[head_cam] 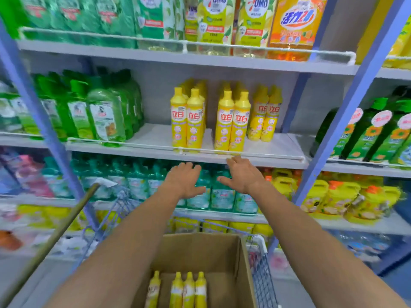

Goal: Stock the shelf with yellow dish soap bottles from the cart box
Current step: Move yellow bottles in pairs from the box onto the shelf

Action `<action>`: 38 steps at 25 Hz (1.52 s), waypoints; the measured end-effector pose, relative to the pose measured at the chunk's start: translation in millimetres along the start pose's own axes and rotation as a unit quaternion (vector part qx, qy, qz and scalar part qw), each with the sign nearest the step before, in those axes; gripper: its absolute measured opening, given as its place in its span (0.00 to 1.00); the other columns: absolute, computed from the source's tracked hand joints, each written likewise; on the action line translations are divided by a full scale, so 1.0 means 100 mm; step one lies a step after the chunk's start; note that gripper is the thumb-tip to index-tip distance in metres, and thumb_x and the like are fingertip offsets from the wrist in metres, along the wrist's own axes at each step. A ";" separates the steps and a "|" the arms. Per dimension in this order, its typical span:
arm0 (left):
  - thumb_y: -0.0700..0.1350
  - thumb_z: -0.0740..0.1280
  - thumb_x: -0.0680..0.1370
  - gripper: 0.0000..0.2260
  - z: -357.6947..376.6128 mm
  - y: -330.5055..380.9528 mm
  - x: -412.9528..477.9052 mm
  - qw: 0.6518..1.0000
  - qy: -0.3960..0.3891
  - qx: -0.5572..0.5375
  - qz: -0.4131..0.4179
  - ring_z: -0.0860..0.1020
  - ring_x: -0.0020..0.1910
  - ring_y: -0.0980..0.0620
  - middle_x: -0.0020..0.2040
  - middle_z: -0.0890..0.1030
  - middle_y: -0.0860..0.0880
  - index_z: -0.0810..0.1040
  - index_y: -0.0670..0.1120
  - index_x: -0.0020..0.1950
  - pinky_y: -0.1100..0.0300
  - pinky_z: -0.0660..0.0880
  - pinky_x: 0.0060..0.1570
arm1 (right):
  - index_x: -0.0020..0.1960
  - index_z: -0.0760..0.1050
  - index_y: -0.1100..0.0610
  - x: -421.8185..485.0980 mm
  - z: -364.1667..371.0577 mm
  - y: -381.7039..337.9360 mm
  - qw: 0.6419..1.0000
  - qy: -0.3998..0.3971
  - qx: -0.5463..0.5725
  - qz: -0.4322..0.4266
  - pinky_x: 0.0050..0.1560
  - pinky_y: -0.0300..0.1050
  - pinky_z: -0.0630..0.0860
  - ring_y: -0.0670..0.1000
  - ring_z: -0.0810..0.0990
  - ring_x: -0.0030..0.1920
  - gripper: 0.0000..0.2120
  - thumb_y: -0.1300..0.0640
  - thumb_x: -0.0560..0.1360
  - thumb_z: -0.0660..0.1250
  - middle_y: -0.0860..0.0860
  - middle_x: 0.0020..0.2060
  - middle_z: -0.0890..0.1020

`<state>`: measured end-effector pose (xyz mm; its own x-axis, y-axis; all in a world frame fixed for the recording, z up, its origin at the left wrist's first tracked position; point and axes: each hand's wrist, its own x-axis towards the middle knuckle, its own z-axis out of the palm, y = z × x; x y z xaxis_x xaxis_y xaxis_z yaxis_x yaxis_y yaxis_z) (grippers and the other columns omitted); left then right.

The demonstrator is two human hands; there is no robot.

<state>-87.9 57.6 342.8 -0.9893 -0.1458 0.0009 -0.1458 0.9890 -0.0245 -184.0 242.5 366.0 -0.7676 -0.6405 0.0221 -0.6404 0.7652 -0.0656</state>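
- The left hand (185, 180) is stretched out in front of the shelving, palm down, fingers spread and slightly curled; it holds nothing and touches nothing.
- The right hand (241, 175) is stretched out beside it, fingers spread wide with the thumb pointing toward the left hand; it is empty too. Its fingertips (231, 160) reach up to the front edge of the middle shelf (151, 150), though whether they touch the edge cannot be told.
- The two hands are near each other but apart, both just below the shelf's front edge and in front of the teal bottles (218, 192) on the level beneath.
- On the middle shelf, yellow dish soap bottles (232, 123) stand upright in rows with red-and-white labels facing out: one pair at the front left, one pair at the front centre just above the right hand, and another pair set further back on the right.
- Bare shelf shows left of the yellow group, between it and the green bottles (104, 117).
- Below the forearms, an open cardboard box (200, 250) sits in a blue wire cart (262, 276). Four more yellow bottles (189, 290) stand upright inside it, one at the left and three close together.
- A wooden handle (53, 238) leans diagonally at the left.
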 end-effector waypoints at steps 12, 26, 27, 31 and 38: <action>0.66 0.64 0.77 0.37 1.63 -0.50 -0.88 0.972 -0.169 -0.096 -0.134 0.65 0.74 0.38 0.75 0.66 0.40 0.59 0.46 0.79 0.41 0.67 0.70 | 0.76 0.63 0.59 -0.23 1.89 -0.79 0.984 -0.165 0.047 -0.054 0.70 0.60 0.70 0.62 0.65 0.74 0.34 0.37 0.79 0.62 0.59 0.74 0.67; 0.65 0.66 0.76 0.37 4.25 -0.34 -0.83 0.905 -0.354 -0.183 -0.152 0.68 0.71 0.37 0.71 0.70 0.38 0.59 0.49 0.78 0.44 0.70 0.67 | 0.76 0.63 0.58 -0.44 4.51 -0.30 0.930 -0.349 0.099 0.061 0.68 0.59 0.71 0.63 0.66 0.72 0.36 0.37 0.78 0.64 0.60 0.70 0.69; 0.64 0.66 0.76 0.36 4.46 -0.36 -0.78 0.902 -0.361 -0.186 -0.150 0.68 0.71 0.37 0.71 0.70 0.38 0.59 0.49 0.78 0.44 0.70 0.66 | 0.77 0.62 0.58 -0.42 4.72 -0.27 0.927 -0.353 0.104 0.070 0.68 0.60 0.71 0.63 0.66 0.73 0.37 0.37 0.78 0.64 0.61 0.71 0.68; 0.61 0.66 0.78 0.32 5.25 -0.42 -0.54 0.901 -0.362 -0.190 -0.146 0.68 0.71 0.37 0.70 0.71 0.38 0.62 0.46 0.75 0.45 0.72 0.63 | 0.75 0.67 0.59 -0.27 5.47 -0.15 0.922 -0.363 0.101 0.093 0.68 0.58 0.72 0.63 0.66 0.73 0.34 0.38 0.78 0.65 0.61 0.73 0.67; 0.52 0.72 0.76 0.27 6.00 -0.25 -0.42 0.878 -0.324 -0.272 -0.225 0.72 0.68 0.38 0.66 0.75 0.37 0.70 0.39 0.68 0.50 0.71 0.61 | 0.67 0.74 0.61 -0.19 6.10 -0.16 0.906 -0.367 0.149 0.148 0.61 0.52 0.74 0.63 0.76 0.66 0.27 0.43 0.77 0.70 0.62 0.65 0.77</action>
<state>-41.0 23.9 -256.9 -0.6476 -0.3335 -0.6851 -0.6758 0.6669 0.3141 -143.8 202.8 -241.7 -0.6110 -0.3643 -0.7028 -0.2902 0.9291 -0.2293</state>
